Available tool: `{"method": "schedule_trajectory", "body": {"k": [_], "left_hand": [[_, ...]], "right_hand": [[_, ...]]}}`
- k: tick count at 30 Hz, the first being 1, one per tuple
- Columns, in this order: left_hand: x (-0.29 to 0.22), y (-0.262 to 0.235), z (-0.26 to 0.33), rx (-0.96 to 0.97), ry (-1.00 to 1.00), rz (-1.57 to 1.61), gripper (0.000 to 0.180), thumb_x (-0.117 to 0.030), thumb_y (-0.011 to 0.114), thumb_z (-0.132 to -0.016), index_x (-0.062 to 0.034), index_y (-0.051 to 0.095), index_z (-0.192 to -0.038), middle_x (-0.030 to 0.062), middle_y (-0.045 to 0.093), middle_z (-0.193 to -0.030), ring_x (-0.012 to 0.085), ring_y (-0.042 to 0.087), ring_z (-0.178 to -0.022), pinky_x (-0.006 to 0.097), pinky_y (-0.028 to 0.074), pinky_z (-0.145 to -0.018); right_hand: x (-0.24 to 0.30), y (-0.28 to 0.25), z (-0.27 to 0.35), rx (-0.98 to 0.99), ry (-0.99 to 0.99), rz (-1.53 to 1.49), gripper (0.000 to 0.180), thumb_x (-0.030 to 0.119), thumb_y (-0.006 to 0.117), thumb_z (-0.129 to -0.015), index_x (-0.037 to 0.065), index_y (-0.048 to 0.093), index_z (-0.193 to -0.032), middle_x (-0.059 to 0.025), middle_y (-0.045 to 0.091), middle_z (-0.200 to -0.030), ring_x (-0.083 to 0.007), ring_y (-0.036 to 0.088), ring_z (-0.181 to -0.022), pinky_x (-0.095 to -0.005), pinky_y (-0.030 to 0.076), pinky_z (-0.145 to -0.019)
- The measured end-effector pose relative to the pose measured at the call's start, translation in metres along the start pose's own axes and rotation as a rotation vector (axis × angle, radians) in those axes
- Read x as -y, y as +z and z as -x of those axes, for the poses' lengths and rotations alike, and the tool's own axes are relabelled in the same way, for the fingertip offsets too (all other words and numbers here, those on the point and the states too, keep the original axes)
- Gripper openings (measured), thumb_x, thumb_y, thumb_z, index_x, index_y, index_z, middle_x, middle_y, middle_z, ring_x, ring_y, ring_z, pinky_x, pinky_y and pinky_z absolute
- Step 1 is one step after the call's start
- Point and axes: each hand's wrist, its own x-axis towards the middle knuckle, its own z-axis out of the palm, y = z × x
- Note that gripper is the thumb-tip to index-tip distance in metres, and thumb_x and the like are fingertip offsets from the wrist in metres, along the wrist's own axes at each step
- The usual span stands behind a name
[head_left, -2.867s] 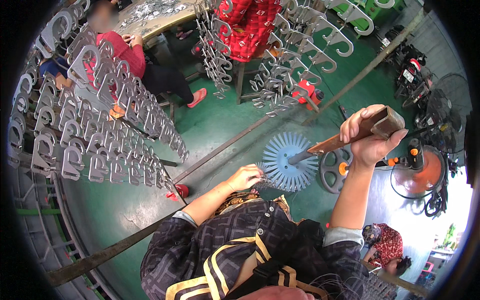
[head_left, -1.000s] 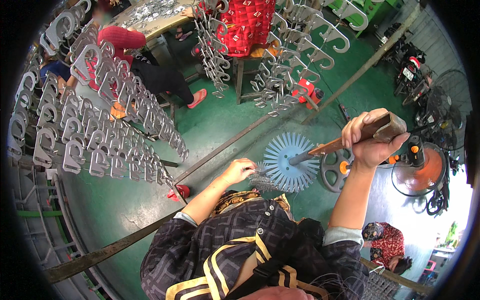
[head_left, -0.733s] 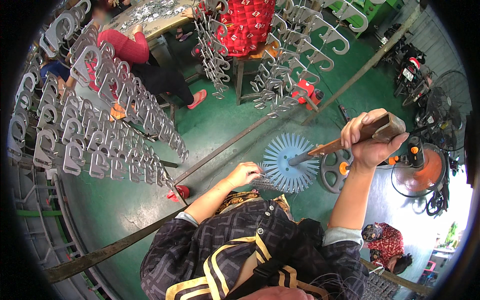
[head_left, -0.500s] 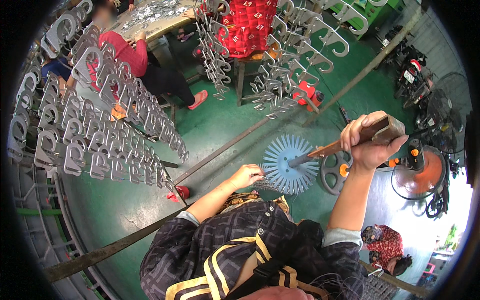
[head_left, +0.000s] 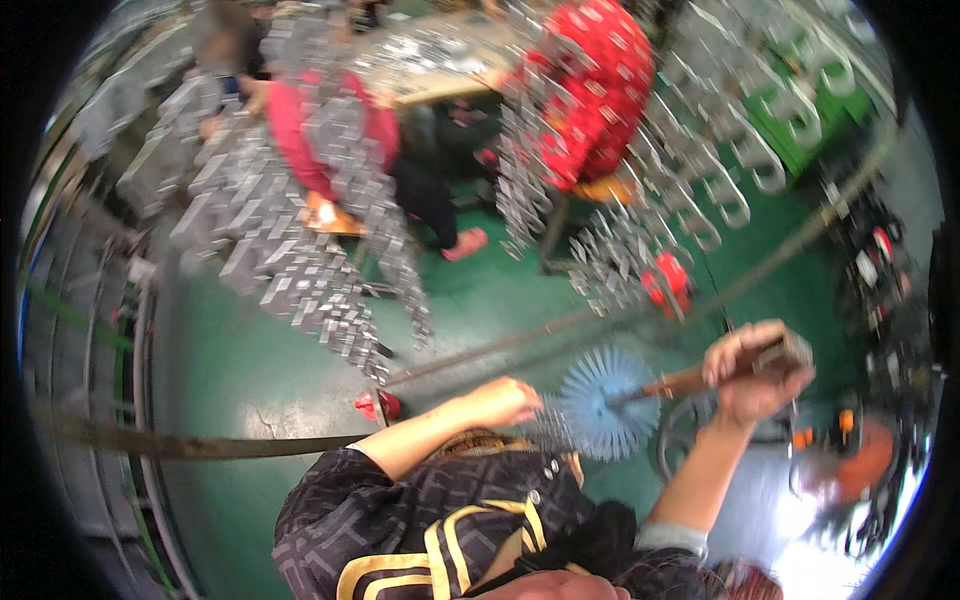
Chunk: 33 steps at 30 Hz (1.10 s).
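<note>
My right hand point(head_left: 740, 395) is closed round the end of a rusty brown metal bar point(head_left: 682, 383), which reaches left to the hub of a blue slotted disc point(head_left: 592, 390) with fin-like teeth. Left of the disc, in front of my waist, my left hand point(head_left: 508, 403) is closed with its fingers drawn together. Whatever is in those fingers is too small and blurred to name. Small grey metal pieces point(head_left: 552, 428) hang along the disc's near left rim, close to the left fingertips.
Racks of hanging grey metal hooks point(head_left: 300, 280) crowd the left; more hooks point(head_left: 715, 170) hang far right. Seated people work at a table point(head_left: 440, 85) strewn with metal pieces. A long metal rail point(head_left: 250, 447) crosses the left. A grey handwheel point(head_left: 685, 440) and orange fan point(head_left: 865, 460) stand right.
The whole view has swung and blurred, so the surroundings sit lower and farther right. Both hands keep their places by the disc and bar, the right one still gripping the bar.
</note>
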Motion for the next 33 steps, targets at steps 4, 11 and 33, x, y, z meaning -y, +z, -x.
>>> {"method": "schedule_trajectory", "body": {"k": [4,11,33], "left_hand": [[-0.092,-0.121,0.019,0.035,0.237,0.185,0.017,-0.014,0.064,-0.079,-0.0003,0.062,-0.088,0.0128,0.063,-0.083,0.0296,0.061,-0.079,0.038,0.048,-0.07],[-0.225,-0.256,0.079,-0.665,0.555,-0.365,0.01,0.0,0.066,-0.069,0.0005,0.064,-0.079,0.0087,0.063,-0.072,0.0221,0.06,-0.064,0.031,0.049,-0.058],[-0.248,-0.409,0.083,-1.824,-0.096,-0.915,0.03,-0.017,0.077,-0.071,0.002,0.062,-0.089,0.0094,0.067,-0.078,0.0107,0.061,-0.071,0.022,0.046,-0.066]], "right_hand": [[-0.003,0.004,0.001,-0.038,-0.036,-0.005,0.069,0.071,0.033,-0.08,0.003,0.043,-0.085,-0.0068,0.041,-0.054,-0.0167,0.041,-0.04,-0.0292,0.037,-0.033],[-0.003,-0.003,0.003,-0.041,-0.01,-0.043,0.071,0.07,0.03,-0.082,0.001,0.044,-0.087,-0.0087,0.045,-0.061,-0.0186,0.044,-0.041,-0.031,0.04,-0.034],[0.002,-0.006,0.006,-0.068,0.036,-0.098,0.072,0.073,0.031,-0.08,0.002,0.047,-0.086,-0.0074,0.043,-0.055,-0.018,0.044,-0.042,-0.03,0.04,-0.035]]}}
